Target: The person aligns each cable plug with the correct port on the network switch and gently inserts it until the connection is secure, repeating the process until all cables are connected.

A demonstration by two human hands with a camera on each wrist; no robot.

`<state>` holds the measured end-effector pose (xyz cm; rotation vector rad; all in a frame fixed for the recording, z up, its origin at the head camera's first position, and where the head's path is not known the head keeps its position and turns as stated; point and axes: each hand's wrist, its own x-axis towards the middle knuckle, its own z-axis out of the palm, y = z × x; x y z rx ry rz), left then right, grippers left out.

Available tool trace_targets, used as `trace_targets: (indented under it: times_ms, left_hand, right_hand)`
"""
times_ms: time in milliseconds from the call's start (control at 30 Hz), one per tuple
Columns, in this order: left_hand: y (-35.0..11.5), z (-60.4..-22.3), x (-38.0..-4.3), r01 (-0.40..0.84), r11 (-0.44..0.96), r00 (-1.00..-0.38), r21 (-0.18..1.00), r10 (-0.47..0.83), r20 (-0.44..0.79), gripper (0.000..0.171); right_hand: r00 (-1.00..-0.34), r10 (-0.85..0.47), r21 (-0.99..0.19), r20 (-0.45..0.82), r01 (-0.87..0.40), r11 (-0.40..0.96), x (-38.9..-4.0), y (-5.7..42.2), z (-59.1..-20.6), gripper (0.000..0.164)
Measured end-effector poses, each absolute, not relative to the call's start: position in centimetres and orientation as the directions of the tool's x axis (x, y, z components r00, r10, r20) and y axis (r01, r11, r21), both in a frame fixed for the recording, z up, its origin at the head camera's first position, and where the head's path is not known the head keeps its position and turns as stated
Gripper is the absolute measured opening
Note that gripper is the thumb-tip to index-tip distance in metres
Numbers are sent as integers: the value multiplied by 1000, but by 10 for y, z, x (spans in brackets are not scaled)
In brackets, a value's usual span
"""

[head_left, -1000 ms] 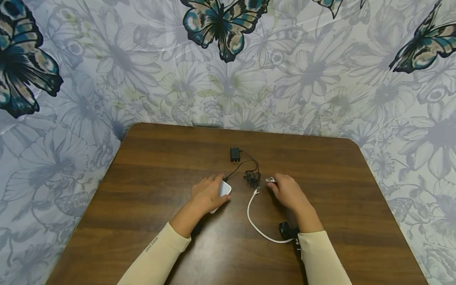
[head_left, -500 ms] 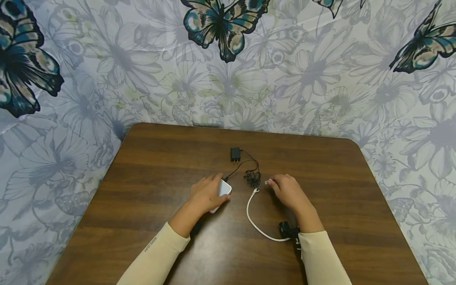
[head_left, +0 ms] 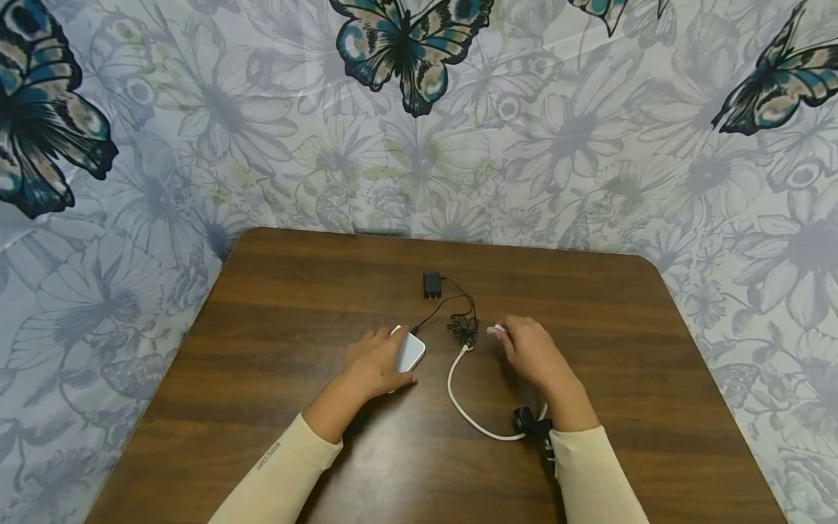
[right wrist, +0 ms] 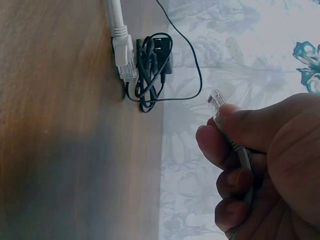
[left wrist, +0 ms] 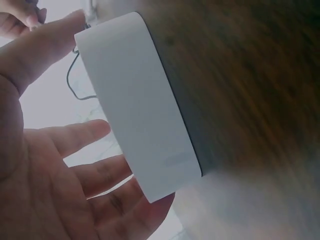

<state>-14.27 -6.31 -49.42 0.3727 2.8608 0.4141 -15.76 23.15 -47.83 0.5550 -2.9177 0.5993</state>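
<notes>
My left hand [head_left: 373, 364] holds a small white box [head_left: 411, 353] with rounded corners on the table. In the left wrist view the box's smooth side [left wrist: 135, 105] fills the middle, with the fingers [left wrist: 77, 137] along its edges. A thin black cord runs to its far end. To the right, my right hand [head_left: 530, 353] pinches the clear plug [right wrist: 216, 101] of a white ethernet cable [head_left: 458, 407] between thumb and forefinger. The cable's body passes through the curled fingers. Its other plug [right wrist: 127, 67] lies beside the black cord bundle [head_left: 463, 329].
A black power adapter [head_left: 432, 284] with two prongs lies behind the bundle on the brown wooden table [head_left: 294, 276]. A black wrist camera [head_left: 529, 422] sits at the right sleeve, near the cable loop. A cloth with butterflies and flowers [head_left: 419, 167] hangs beyond the table's back edge.
My left hand has slid slightly left and toward me, baring more of the white box. The right hand has risen a little with the plug, and the cable loop has shifted left.
</notes>
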Motion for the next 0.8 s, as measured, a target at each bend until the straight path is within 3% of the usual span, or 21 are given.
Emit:
trace_targets:
  times_ms: [400,800]
  left_hand:
    - [-63,-494,-141,237,927,-937,292,298,-184,89]
    - [-61,-493,-141,228,921,-942,316,291,-169,85]
  right_hand:
    - [-899,-347,-281,266,-417,865,-152,232,-468,11]
    - [-869,-346,-292,353,-453,842,-147,228,-458,11]
